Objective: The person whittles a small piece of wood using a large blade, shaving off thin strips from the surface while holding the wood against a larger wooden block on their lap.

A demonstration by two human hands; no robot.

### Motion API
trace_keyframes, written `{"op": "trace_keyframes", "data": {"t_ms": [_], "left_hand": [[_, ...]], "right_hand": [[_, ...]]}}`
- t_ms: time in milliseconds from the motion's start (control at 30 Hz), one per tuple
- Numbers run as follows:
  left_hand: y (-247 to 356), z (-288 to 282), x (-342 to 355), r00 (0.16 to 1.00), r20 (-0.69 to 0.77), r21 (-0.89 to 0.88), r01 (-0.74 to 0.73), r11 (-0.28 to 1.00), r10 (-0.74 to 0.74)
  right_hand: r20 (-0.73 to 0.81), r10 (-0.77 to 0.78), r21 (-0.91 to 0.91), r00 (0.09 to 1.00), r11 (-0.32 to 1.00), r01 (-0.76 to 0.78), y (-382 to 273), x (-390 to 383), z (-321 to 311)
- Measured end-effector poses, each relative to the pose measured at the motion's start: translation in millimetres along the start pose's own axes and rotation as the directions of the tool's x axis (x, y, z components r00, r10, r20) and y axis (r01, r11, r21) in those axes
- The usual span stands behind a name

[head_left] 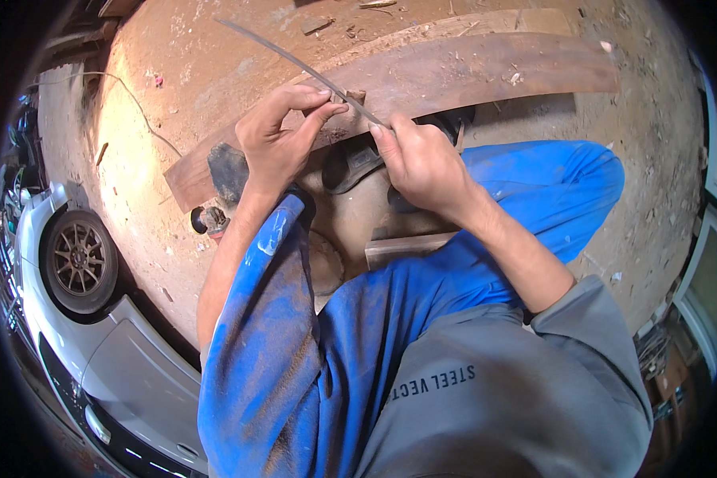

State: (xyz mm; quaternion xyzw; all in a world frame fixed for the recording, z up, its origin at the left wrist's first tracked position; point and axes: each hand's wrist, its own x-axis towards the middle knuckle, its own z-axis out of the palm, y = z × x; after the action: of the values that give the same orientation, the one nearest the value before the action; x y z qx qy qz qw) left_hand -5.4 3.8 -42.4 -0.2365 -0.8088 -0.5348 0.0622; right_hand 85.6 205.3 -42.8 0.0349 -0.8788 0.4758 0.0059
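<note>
A long, thin, dark strip [283, 54] slants up and to the left over a brown wooden plank [494, 76] on the ground. My right hand [430, 163] is closed round its near end, thumb pressed along it. Thumb and forefinger of my left hand [277, 135] pinch a small brown piece of wood [356, 96] close beside the strip. The fingertips hide part of that piece, and whether it touches the strip I cannot tell. Both hands are above the plank's near edge, in front of my dark footwear [350, 165].
Beside my left forearm lie a dark lump-like object [229, 171] and a partly hidden tool [213, 220]. A wood block [406, 248] sits between my legs. A silver car [135, 350] stands at left. A thin cable [135, 103] crosses the dusty floor, with scattered chips.
</note>
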Motion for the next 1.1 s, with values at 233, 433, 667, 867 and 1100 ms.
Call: {"op": "trace_keyframes", "data": {"t_ms": [233,433,667,867,1100], "left_hand": [[4.6,0.4,2.9,1.000,0.014,-0.018,-0.003,1.000,0.003],[22.2,2.5,11.5,0.985,0.168,0.072,-0.061,0.996,0.048],[12.1,-1.7,2.8,0.970,0.230,-0.010,-0.073,0.997,0.073],[9.2,-5.5,-2.8,0.988,0.147,-0.051,0.052,0.997,-0.044],[-0.7,-3.9,-8.5,0.987,0.150,-0.051,0.065,0.997,-0.057]], "right_hand": [[0.059,0.071,0.055,0.996,0.996,-0.074,6.9,2.9,-0.1],[0.079,0.167,0.070,0.983,0.982,-0.173,22.6,-9.9,7.0],[0.037,0.103,0.075,0.994,0.992,-0.106,36.8,-12.5,19.8],[0.055,0.143,0.055,0.988,0.988,-0.146,29.7,-5.3,22.3],[0.068,0.221,0.013,0.973,0.975,-0.222,18.2,-9.8,16.5]]}}
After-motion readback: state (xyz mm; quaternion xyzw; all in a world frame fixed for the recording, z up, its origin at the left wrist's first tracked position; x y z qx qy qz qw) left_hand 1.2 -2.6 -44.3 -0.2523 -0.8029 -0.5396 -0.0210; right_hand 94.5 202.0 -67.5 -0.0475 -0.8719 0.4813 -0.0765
